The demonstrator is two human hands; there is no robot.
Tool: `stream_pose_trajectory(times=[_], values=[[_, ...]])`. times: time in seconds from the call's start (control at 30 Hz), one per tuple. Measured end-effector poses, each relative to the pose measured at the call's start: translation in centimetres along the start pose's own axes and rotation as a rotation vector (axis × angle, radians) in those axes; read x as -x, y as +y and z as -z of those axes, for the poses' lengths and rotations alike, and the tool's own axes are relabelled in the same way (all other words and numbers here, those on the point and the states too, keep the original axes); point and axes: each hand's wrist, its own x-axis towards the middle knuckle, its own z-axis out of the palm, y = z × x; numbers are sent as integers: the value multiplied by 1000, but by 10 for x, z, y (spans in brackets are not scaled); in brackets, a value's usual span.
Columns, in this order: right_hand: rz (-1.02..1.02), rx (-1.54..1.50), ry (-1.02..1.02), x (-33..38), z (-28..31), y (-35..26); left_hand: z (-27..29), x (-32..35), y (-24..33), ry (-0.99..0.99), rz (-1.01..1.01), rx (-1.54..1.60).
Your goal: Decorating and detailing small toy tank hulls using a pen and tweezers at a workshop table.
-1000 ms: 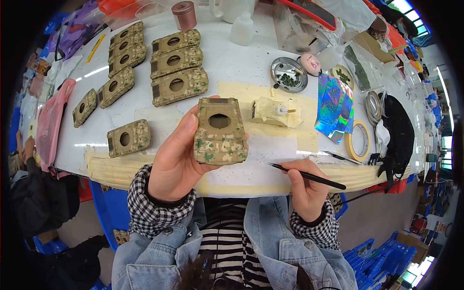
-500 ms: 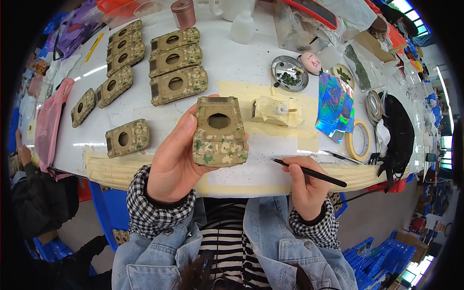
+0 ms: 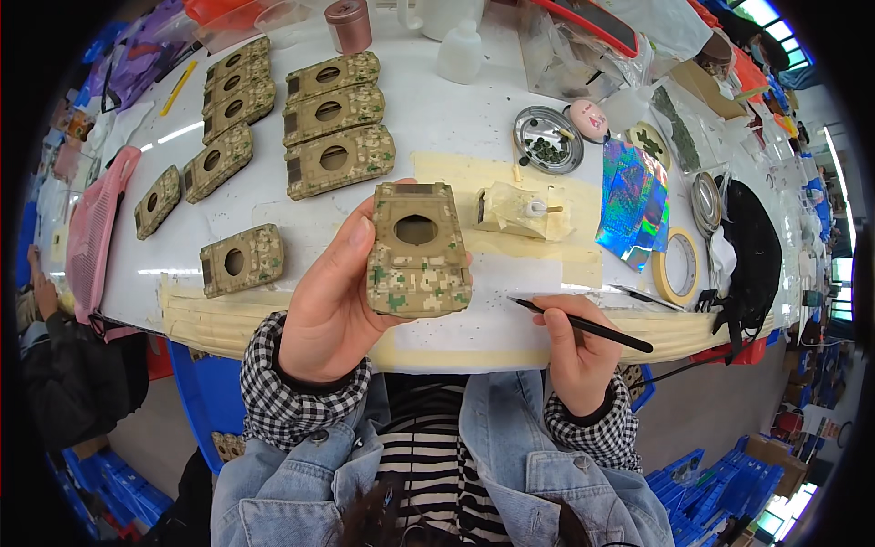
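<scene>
My left hand (image 3: 333,305) holds up a camouflage-painted model tank hull (image 3: 417,250) with a round hole in its top, thumb on its left side. My right hand (image 3: 572,345) grips a thin black paintbrush (image 3: 583,325) near the table's front edge, its tip pointing left toward the hull but apart from it. A tan turret piece (image 3: 512,210) lies on masking paper (image 3: 510,196) just beyond the hull.
Several more camouflage hulls (image 3: 334,115) lie in rows at the back left, one (image 3: 241,262) nearer the front. A round paint dish (image 3: 547,150), a holographic sheet (image 3: 633,201), a tape roll (image 3: 675,266), a white bottle (image 3: 459,53) and a black cloth (image 3: 752,246) sit to the right.
The hull in my left hand has tilted slightly; my right hand with the brush has shifted a little. Nothing else has moved.
</scene>
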Motion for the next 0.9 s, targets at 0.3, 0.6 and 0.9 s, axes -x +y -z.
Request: stream_pose_trajectory(times=[0.3, 0.6, 0.9], values=[[8, 7, 3, 0, 0, 1, 0, 0, 0, -8, -2, 2], [4, -3, 18, 1, 0, 2, 1, -1, -1, -14, -5, 7], [9, 5, 9, 0, 0, 1, 1, -1, 0, -13, 1, 4]])
